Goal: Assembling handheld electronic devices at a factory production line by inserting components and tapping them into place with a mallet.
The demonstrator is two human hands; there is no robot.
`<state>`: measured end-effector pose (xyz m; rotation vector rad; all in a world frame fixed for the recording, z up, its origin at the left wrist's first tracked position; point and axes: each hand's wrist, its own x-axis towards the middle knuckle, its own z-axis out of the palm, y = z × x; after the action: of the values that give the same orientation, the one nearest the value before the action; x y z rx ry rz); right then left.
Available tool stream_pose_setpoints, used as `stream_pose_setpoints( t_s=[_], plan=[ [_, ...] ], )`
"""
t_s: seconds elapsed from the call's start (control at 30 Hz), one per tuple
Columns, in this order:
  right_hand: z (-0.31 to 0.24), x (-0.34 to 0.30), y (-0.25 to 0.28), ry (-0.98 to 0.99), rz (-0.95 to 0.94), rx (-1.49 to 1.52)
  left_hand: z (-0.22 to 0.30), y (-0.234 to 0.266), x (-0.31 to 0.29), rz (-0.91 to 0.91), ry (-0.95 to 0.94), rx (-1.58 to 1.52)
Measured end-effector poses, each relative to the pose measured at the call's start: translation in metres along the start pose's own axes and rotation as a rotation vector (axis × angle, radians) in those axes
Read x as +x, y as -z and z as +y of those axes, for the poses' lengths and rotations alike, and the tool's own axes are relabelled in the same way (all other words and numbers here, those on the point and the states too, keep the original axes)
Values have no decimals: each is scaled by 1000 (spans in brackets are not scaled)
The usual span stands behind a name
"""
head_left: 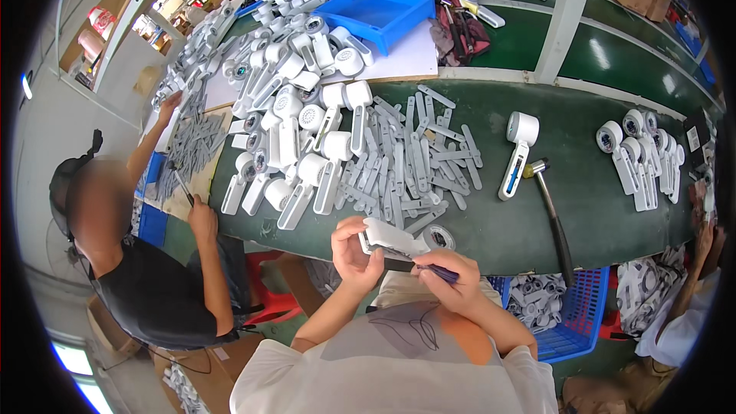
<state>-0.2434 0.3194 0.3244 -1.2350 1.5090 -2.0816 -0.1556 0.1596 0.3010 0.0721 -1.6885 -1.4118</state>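
My left hand point(352, 254) is closed around the handle of a white handheld fan point(389, 235), held over the table's near edge. The fan's round grey head point(438, 238) points to the right. In my closed right hand point(460, 285) is a slim dark-handled tool point(442, 273), directed at the fan's handle. Its tip is hidden, so I cannot tell its exact kind or whether it touches the fan. Just beyond my hands lies a loose pile of grey plastic strips point(414, 157).
White fans point(307, 126) heap up left of the strips. A hammer point(553, 218) and a single fan point(518, 149) lie to the right, before a fan group point(642, 155). A blue tray point(376, 11) stands behind; a blue basket point(586, 314) sits below. Co-workers flank me; one holds a hammer point(182, 184).
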Motion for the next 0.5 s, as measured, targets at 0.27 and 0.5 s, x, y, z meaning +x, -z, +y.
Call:
stream_pose_setpoints(
  t_s=[0.27,0.5],
  plan=[
    [-2,7,-4,194,-18,-230,2,-2,0,62,55,-14],
    [-11,8,0,298,13,-373,0,-2,-1,99,92,-61]
  ],
)
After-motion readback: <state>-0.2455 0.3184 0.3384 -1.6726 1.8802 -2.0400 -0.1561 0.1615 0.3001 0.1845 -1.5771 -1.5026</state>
